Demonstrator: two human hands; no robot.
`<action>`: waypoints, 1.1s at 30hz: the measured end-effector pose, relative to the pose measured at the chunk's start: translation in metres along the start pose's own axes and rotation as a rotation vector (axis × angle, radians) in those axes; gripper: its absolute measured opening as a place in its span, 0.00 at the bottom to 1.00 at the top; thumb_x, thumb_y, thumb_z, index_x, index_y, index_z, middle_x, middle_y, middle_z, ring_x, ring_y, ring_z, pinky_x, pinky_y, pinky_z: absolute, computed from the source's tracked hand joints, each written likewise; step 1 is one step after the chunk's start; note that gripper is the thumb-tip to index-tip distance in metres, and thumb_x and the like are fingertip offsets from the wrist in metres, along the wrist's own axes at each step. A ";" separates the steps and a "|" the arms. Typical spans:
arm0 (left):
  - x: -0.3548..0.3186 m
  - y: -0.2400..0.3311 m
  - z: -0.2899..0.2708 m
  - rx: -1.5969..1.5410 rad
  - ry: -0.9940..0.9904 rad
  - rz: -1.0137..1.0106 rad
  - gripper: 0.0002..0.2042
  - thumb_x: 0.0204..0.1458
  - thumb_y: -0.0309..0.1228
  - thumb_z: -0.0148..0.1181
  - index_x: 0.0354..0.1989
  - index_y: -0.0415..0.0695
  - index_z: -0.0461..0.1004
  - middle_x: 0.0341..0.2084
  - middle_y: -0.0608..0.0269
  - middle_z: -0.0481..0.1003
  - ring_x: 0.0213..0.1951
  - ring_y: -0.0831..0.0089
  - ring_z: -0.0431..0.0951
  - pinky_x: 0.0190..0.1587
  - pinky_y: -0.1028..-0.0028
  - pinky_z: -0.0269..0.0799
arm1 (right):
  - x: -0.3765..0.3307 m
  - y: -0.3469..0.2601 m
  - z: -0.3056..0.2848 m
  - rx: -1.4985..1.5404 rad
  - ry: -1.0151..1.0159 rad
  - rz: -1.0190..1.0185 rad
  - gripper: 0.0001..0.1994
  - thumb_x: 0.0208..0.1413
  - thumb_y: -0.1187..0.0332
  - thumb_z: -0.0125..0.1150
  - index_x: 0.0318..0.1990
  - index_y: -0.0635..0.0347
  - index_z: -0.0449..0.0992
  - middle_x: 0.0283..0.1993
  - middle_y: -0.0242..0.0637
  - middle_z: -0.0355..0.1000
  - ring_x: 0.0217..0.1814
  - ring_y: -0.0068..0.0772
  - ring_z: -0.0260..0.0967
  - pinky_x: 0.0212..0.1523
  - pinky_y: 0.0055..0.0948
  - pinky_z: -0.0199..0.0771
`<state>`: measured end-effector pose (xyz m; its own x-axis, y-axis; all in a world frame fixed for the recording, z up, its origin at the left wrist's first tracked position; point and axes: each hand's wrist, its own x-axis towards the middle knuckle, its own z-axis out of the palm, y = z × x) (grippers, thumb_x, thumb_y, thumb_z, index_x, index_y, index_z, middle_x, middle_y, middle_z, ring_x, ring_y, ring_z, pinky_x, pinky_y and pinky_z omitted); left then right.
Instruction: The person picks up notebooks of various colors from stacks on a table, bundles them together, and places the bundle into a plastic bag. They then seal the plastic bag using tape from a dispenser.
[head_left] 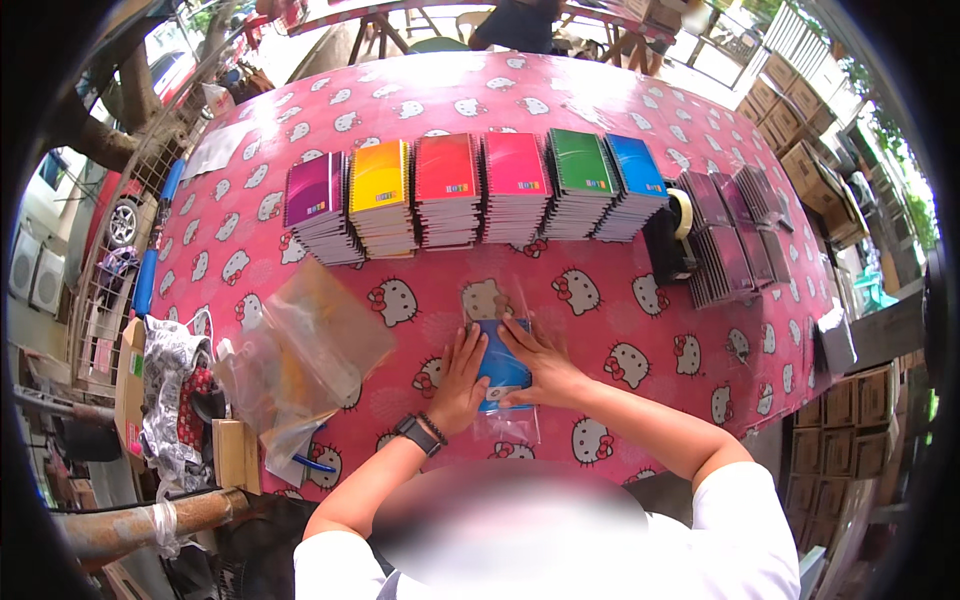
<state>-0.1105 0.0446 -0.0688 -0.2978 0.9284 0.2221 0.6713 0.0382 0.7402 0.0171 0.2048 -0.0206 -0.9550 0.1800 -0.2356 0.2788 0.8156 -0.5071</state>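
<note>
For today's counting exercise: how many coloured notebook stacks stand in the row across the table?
6, left to right: purple stack, yellow stack, red stack, pink stack, green stack, blue stack. Dark piles further right aren't counted.

Light: bright daylight, strongest at the far edge of the pink tablecloth, where the print was washed out | Shadows: soft, short | Glare: sheen was seen on the clear plastic bags | Blur: lower centre was smeared | Distortion: straight edges were bent, corners blackened by fisheye vignette.
</note>
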 end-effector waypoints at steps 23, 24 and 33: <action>0.022 0.020 -0.022 0.349 -0.222 -0.120 0.38 0.43 0.55 0.57 0.63 0.56 0.55 0.66 0.69 0.45 0.67 0.51 0.32 0.62 0.42 0.31 | -0.019 0.044 -0.058 0.386 0.680 -0.133 0.24 0.39 0.66 0.69 0.47 0.61 0.73 0.52 0.50 0.68 0.58 0.41 0.63 0.58 0.34 0.60; 0.025 0.025 -0.020 0.351 -0.227 -0.126 0.38 0.43 0.55 0.57 0.63 0.56 0.55 0.66 0.69 0.45 0.67 0.52 0.32 0.62 0.42 0.31 | -0.031 0.088 -0.086 0.370 0.869 0.014 0.13 0.45 0.71 0.62 0.40 0.64 0.74 0.44 0.49 0.72 0.48 0.38 0.68 0.51 0.37 0.65; 0.029 0.030 -0.016 0.348 -0.240 -0.121 0.37 0.43 0.52 0.59 0.63 0.57 0.54 0.66 0.70 0.45 0.67 0.53 0.32 0.62 0.41 0.30 | -0.047 0.274 -0.148 0.250 0.997 0.916 0.18 0.50 0.55 0.59 0.30 0.64 0.77 0.29 0.48 0.75 0.36 0.45 0.73 0.38 0.38 0.69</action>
<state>-0.1101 0.0667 -0.0303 -0.2504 0.9674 -0.0371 0.8422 0.2366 0.4844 0.1231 0.5006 -0.0260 -0.0596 0.9957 0.0713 0.7513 0.0918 -0.6536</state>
